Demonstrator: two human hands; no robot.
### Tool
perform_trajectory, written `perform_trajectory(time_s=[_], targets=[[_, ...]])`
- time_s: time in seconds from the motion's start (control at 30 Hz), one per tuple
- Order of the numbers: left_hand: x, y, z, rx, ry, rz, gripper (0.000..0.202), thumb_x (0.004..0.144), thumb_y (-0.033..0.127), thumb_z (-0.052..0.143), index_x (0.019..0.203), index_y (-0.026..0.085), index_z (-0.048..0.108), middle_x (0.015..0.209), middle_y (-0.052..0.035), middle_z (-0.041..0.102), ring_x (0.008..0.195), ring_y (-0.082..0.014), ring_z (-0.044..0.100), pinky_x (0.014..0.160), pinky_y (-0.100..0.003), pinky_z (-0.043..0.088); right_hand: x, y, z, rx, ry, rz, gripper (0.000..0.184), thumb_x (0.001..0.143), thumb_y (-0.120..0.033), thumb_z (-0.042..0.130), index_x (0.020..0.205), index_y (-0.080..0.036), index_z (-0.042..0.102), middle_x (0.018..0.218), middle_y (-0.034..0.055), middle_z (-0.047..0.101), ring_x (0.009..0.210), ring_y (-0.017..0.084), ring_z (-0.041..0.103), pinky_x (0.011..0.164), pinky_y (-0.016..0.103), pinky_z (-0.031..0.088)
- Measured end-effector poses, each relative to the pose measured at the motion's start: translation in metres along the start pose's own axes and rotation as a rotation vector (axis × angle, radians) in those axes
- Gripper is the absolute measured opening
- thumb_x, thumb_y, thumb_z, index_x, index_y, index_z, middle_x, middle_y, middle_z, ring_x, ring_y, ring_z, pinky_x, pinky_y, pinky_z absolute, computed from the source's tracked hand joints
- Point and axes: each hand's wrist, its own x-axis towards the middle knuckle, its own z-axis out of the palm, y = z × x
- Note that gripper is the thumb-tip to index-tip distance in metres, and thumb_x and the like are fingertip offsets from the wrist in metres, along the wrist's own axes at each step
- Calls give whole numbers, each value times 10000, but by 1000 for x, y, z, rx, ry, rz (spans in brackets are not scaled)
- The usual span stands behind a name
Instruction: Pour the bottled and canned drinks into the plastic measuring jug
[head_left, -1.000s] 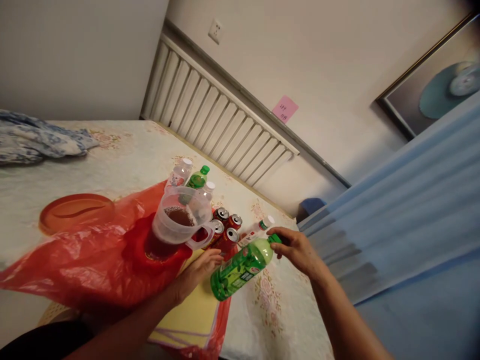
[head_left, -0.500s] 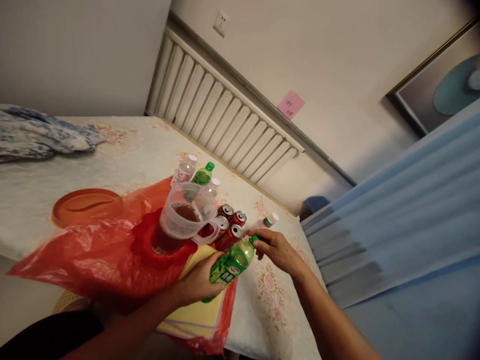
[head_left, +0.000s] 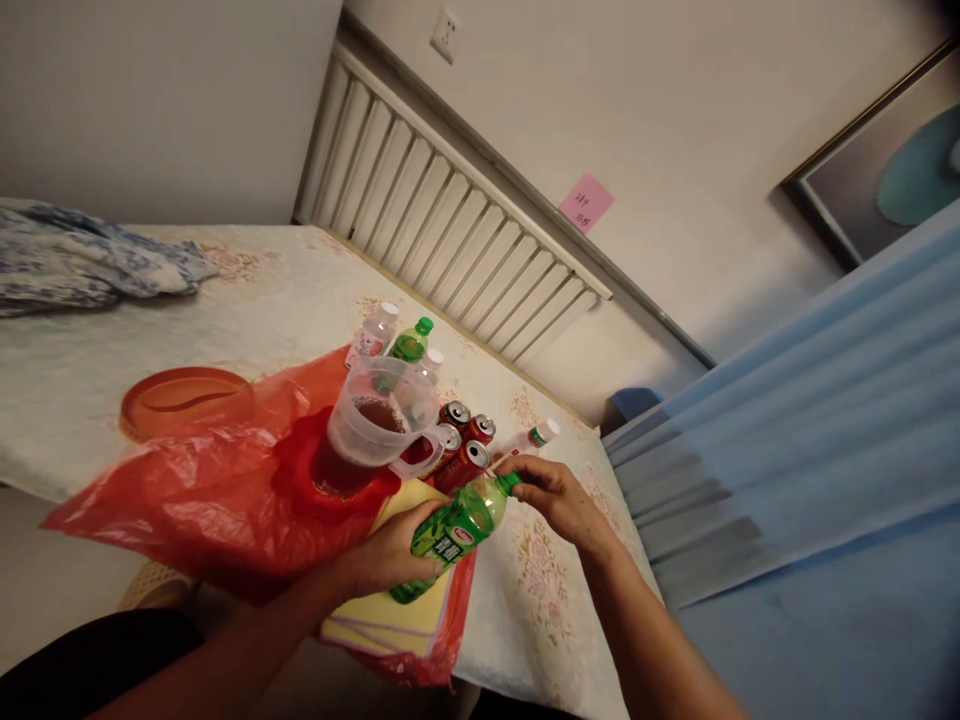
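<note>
My left hand (head_left: 394, 550) is wrapped round the body of a green-labelled drink bottle (head_left: 461, 530), which tilts with its neck up to the right. At that end, the fingers of my right hand (head_left: 551, 497) are closed on the green cap (head_left: 510, 482). The cap sits on the bottle's mouth. Just beyond the bottle stands a clear plastic jug (head_left: 356, 430) part filled with dark brown liquid, its handle towards me. Beside the jug are several red drink cans (head_left: 472, 462); the nearest top shows a dark opening. Yellow cloth-like sheets (head_left: 386, 622) lie beneath my left hand.
A red plastic bag (head_left: 202, 490) spreads under the jug, near an orange lid (head_left: 184, 398). Behind stand another green bottle (head_left: 410, 343) and a clear bottle (head_left: 373, 335). A white-capped bottle (head_left: 536, 437) is beyond my right hand. A radiator (head_left: 450, 210) lines the wall.
The bottle has shifted slightly down and left in view, with both hands still on it. The whole view has moved a little. Jug and cans stay where they were on the table.
</note>
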Motion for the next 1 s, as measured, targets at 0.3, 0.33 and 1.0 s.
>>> perform_trajectory(time_s=[0.3, 0.33, 1.0], targets=[[-10, 9, -6, 8, -58, -19, 810, 627, 238, 654, 1409, 224, 444, 1237, -40, 645, 1085, -264, 596, 910, -358, 509, -10, 8, 10, -9, 48, -22, 380, 863, -528, 684, 1097, -230, 712, 1126, 75, 705, 1035, 243, 635, 936, 367, 483], [-10, 9, -7, 18, -51, -26, 817, 621, 230, 653, 1410, 215, 442, 1237, -45, 643, 1083, -264, 598, 912, -358, 509, -11, 10, 11, -34, 46, -15, 415, 864, -531, 684, 1152, -233, 694, 1137, 75, 700, 1017, 238, 638, 919, 361, 490], [-9, 7, -8, 76, -39, -3, 768, 622, 242, 661, 1369, 213, 488, 1259, -54, 656, 1122, -284, 612, 943, -362, 510, -15, 12, 28, 32, 264, -128, 229, 844, -476, 722, 835, -249, 750, 986, 73, 723, 1001, 254, 643, 941, 391, 484]])
